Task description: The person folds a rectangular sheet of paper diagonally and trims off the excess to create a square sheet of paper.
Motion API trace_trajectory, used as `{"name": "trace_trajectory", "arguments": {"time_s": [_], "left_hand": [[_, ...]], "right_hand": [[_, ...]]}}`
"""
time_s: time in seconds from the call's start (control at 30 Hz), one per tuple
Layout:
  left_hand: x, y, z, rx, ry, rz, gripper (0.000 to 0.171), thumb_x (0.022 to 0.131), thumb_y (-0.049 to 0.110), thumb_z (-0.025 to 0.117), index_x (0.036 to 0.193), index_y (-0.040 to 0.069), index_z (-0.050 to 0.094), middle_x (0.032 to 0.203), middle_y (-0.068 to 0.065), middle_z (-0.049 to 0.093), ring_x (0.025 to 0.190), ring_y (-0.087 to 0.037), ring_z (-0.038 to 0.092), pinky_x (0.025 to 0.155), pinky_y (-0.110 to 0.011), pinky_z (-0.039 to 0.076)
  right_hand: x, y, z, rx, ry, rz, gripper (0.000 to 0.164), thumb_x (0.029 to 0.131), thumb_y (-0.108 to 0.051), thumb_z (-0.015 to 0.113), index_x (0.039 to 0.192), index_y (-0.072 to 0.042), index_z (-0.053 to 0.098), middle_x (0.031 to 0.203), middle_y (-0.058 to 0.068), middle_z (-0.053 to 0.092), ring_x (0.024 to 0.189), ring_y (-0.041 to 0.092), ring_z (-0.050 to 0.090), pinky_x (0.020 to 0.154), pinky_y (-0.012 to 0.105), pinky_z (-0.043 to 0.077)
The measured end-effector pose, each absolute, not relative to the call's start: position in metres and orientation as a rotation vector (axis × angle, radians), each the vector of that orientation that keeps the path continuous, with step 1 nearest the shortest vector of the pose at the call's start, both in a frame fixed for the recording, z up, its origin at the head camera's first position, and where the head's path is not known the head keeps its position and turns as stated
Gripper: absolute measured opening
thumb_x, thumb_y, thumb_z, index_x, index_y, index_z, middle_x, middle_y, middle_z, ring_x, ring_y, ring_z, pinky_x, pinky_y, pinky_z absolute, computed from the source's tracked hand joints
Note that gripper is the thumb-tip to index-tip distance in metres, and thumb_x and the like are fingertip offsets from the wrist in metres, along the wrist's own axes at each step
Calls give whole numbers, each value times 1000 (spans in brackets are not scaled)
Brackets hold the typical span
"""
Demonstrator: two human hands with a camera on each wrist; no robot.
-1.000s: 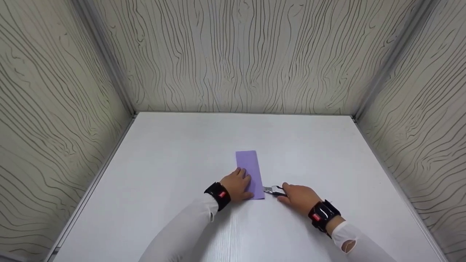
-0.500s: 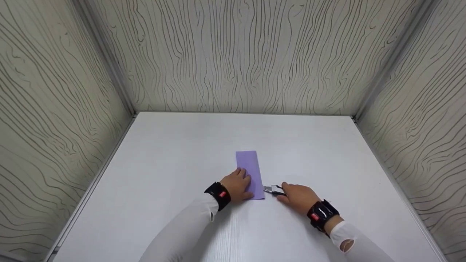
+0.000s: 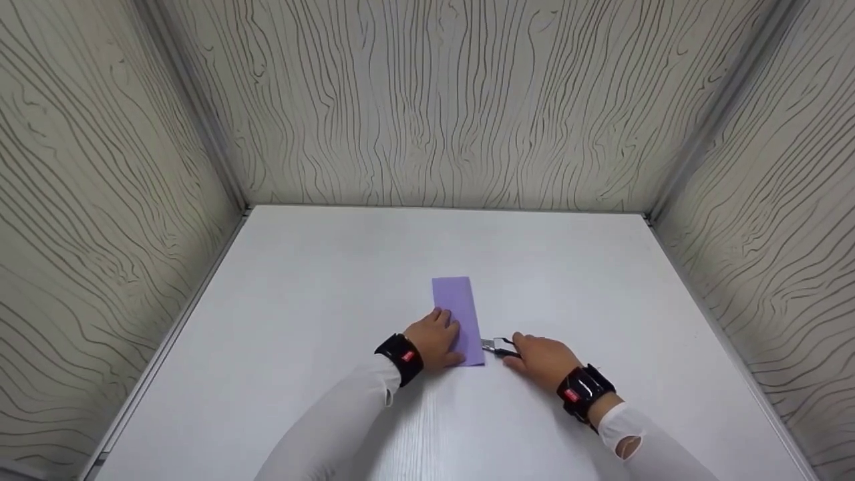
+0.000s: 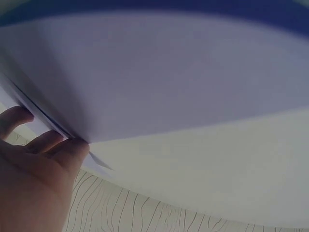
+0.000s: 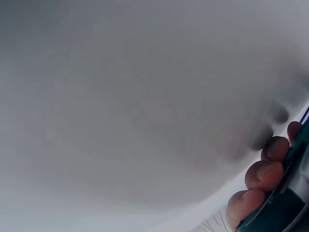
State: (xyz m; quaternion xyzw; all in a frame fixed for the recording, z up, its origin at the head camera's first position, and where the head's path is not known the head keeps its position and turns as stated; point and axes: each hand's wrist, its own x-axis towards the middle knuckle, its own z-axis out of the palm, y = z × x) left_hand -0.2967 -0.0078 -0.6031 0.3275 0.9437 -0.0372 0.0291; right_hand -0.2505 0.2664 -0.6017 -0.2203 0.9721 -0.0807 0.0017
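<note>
A narrow purple sheet of paper (image 3: 458,297), apparently folded, lies lengthwise near the middle of the white table. My left hand (image 3: 435,341) rests on its lower left part, fingers spread. In the left wrist view the left hand's fingertips (image 4: 77,145) touch the table side by the paper (image 4: 169,72). My right hand (image 3: 544,359) grips a plier-like tool (image 3: 497,347) with a silver head and dark handles, which stand apart. The tool's head meets the paper's right edge near its lower end. Close up, my right fingers (image 5: 263,175) curl round a dark green handle (image 5: 275,212).
The white table (image 3: 320,267) stretches around the paper on all sides. Wood-grain patterned panels (image 3: 427,100) rise at the back, left and right, joined by grey corner posts (image 3: 190,100).
My right hand has shifted slightly left with the tool, its head now a little closer over the paper's edge. The left hand and the paper stay in place.
</note>
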Motion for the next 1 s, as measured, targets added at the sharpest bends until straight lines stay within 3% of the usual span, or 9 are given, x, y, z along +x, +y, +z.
{"name": "trace_trajectory", "arguments": {"time_s": [0.1,0.33,1.0], "left_hand": [[-298,-8,-603,1040,2932,-139,76,104,62,63,154,6,57,158,-22,56,150,-39,53,128,-39,41],[-297,-9,-605,1045,2930,-111,74,104,61,63,152,6,58,157,-22,56,150,-39,53,127,-39,42],[-293,-8,-594,1023,2901,-133,74,105,61,60,154,6,57,159,-21,55,151,-38,52,128,-39,41]], "right_hand": [[-252,264,-600,-673,3041,-258,46,105,-40,71,125,1,64,99,17,75,89,37,75,79,52,62],[-253,265,-605,-647,3048,-240,40,104,-40,72,117,-3,64,89,11,69,80,30,70,73,48,60],[-258,262,-602,-618,3036,-264,49,104,-41,72,127,2,64,100,19,74,89,39,74,80,54,62]]}}
